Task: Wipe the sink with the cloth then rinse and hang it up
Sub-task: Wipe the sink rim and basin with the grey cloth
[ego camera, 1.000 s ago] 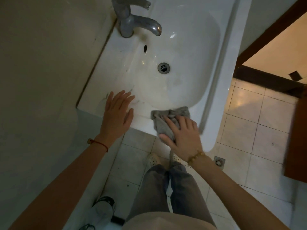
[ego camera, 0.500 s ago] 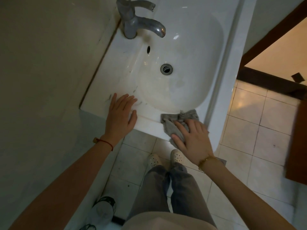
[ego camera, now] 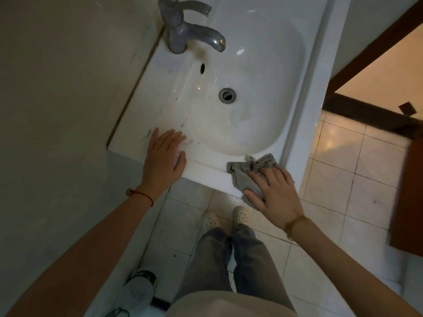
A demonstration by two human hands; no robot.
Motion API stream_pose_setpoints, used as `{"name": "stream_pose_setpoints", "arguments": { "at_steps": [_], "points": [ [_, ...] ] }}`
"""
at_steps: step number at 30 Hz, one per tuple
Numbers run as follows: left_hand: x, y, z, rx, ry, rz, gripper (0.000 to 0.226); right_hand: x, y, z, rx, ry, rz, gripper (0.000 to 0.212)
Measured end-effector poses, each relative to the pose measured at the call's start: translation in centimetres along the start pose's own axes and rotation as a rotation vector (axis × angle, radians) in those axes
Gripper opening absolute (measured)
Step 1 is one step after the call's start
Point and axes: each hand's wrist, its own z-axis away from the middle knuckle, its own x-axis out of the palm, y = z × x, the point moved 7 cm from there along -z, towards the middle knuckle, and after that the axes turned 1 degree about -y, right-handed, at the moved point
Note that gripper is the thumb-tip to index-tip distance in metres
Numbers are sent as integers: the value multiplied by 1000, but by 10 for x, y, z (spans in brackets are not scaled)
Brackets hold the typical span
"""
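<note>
A white sink fills the upper middle of the view, with a metal tap at its back and a drain in the bowl. A crumpled grey cloth lies on the sink's front rim near the right corner. My right hand presses flat on the cloth, fingers spread over it. Farther left on the same rim rests my left hand, flat, fingers apart, holding nothing.
A plain wall runs along the sink's left side. Below is a tiled floor with my legs and shoes. A dark wooden door frame and a brown door stand at the right. A white container sits on the floor.
My right hand has slid the cloth rightward along the front rim toward the right corner. My left hand has stayed in place on the rim.
</note>
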Motion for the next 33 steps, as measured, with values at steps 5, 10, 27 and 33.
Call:
{"name": "stream_pose_setpoints", "arguments": {
  "at_steps": [5, 10, 27, 33],
  "points": [
    [1, -1, -1, 12, 13, -7, 42, 0, -77, -63, -33, 99, -159, 52],
    [0, -1, 0, 8, 20, -2, 42, 0, -43, -30, -69, 41, -149, 54],
    [-5, 55, 22, -337, 150, -46, 41, -11, 9, -23, -326, 51, 32, 50],
    [19, 112, 27, -699, 264, -51, 47, -22, 50, -27, -705, 62, 98, 41]
  ]
}}
